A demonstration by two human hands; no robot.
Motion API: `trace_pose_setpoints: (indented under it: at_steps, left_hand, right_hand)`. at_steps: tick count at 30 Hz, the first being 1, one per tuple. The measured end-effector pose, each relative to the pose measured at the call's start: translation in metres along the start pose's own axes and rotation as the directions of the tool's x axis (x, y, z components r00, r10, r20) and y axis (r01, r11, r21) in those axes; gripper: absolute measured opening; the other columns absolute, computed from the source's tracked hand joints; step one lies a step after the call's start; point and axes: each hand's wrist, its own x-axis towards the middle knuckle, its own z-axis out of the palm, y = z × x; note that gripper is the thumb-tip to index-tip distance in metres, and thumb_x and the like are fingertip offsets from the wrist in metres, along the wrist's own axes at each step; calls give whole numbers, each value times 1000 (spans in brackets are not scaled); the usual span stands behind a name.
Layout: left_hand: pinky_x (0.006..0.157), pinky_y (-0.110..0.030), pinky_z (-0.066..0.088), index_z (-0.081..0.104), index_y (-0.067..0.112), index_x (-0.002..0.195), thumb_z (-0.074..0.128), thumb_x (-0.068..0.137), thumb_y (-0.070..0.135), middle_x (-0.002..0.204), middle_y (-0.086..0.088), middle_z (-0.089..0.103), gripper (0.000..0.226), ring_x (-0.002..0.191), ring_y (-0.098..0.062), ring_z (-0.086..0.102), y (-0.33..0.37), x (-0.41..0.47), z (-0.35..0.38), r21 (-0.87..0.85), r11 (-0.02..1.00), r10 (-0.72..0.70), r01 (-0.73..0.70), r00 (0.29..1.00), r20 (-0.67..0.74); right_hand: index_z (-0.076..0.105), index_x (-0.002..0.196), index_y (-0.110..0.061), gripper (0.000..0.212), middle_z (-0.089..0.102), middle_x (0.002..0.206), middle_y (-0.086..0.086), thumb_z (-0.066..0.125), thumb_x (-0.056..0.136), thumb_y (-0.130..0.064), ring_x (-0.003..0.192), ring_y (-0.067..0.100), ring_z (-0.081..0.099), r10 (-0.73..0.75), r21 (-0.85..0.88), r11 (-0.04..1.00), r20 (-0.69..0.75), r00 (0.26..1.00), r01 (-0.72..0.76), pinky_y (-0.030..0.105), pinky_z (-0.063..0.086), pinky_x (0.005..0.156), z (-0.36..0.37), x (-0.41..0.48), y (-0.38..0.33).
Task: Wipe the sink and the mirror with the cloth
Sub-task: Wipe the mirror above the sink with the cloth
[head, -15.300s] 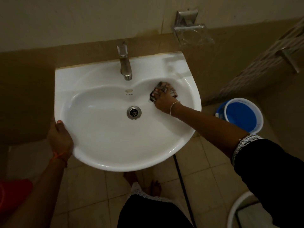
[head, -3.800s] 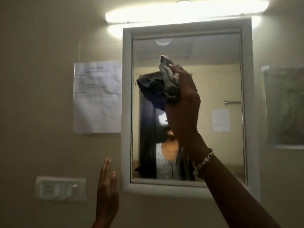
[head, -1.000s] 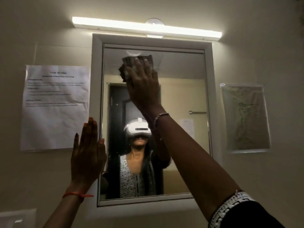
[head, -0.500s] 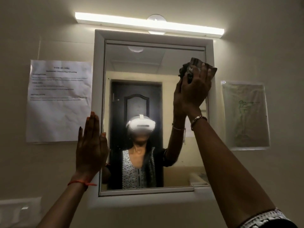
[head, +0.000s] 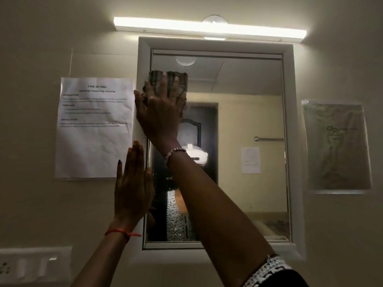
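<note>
A mirror in a white frame hangs on the wall in front of me. My right hand presses a dark striped cloth flat against the glass at its upper left corner, fingers spread over the cloth. My left hand lies flat and open against the left side of the mirror frame, lower down, holding nothing. The sink is out of view. The glass reflects a person with a white headset, partly hidden behind my right arm.
A light bar glows above the mirror. A printed paper sheet is taped to the wall on the left. A plastic-covered sheet hangs on the right. A white switch plate sits at the lower left.
My right hand has swept the cloth from the upper right of the glass across to its upper left corner. My left hand stays flat on the frame's left side.
</note>
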Motion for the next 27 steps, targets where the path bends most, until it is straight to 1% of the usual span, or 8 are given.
trace_pose_setpoints:
  at_steps: [2, 5, 7, 10, 13, 16, 20, 27]
  left_hand:
    - [120, -34, 0, 11, 7, 147, 29, 95, 24, 157, -6, 7, 57, 146, -15, 3, 0, 0, 1, 1, 1000, 2, -2, 1000, 3]
    - [120, -41, 4, 9, 9, 147, 29, 95, 24, 157, -7, 6, 58, 146, -17, 4, 0, -1, -1, 7, 1000, 6, -6, 1000, 4]
    - [119, -45, 6, 8, 9, 147, 28, 94, 25, 157, -8, 7, 58, 146, -19, 4, 3, -1, -3, 17, 1000, 11, -11, 1000, 16]
    - [119, -44, 4, 8, 11, 148, 22, 95, 30, 157, -6, 6, 58, 146, -17, 2, 5, -1, -7, 21, 1000, -13, 12, 999, 31]
    - [119, -41, 1, 7, 12, 148, 18, 95, 34, 157, -4, 4, 58, 146, -14, 0, 8, -1, -10, 43, 999, -31, 29, 998, 61]
    - [119, -38, -3, 4, 14, 148, 16, 95, 36, 158, -3, 2, 59, 146, -12, -2, 9, -1, -13, 54, 997, -52, 47, 994, 91]
    - [118, -45, -1, 0, 15, 148, 15, 95, 36, 158, -5, 1, 59, 146, -18, 0, 11, -1, -16, 70, 996, -71, 63, 991, 118]
    - [116, -27, -15, -6, 20, 147, 15, 95, 38, 157, 3, -8, 59, 145, -9, -9, 7, 0, -19, -4, 996, -91, 93, 984, 155]
  right_hand:
    - [39, 138, -23, 45, 24, 152, 14, 36, 96, -39, 141, 39, 15, -16, -27, 999, 22, 1000, 16, 54, 14, 113, 3, -1, 5]
    - [51, 129, -25, 41, 43, 143, 13, 48, 90, -36, 133, 39, 35, -153, -133, 980, -32, 988, 147, 53, 31, 105, 5, -7, 28]
    - [55, 125, -24, 39, 48, 139, 13, 52, 88, -36, 128, 39, 42, -217, -169, 963, -33, 976, 209, 53, 38, 101, -1, -13, 49]
    - [58, 123, -21, 37, 50, 137, 15, 49, 88, -32, 128, 39, 43, -207, -136, 971, -48, 977, 199, 52, 38, 101, -19, -25, 88]
    - [60, 119, -20, 37, 53, 135, 14, 43, 88, -30, 127, 37, 44, -120, -117, 987, -116, 986, 106, 50, 40, 100, -42, -35, 129]
    - [57, 122, -20, 37, 49, 138, 12, 43, 89, -29, 131, 36, 39, 57, -111, 991, -159, 986, -76, 49, 37, 104, -65, -47, 170]
    - [56, 125, -20, 39, 47, 140, 11, 43, 89, -30, 134, 35, 35, 254, -87, 957, -223, 941, -278, 51, 31, 110, -90, -59, 208]
    - [48, 133, -17, 43, 37, 147, 12, 42, 91, -27, 140, 33, 23, 503, 68, 861, -265, 823, -504, 48, 21, 115, -72, -51, 165]
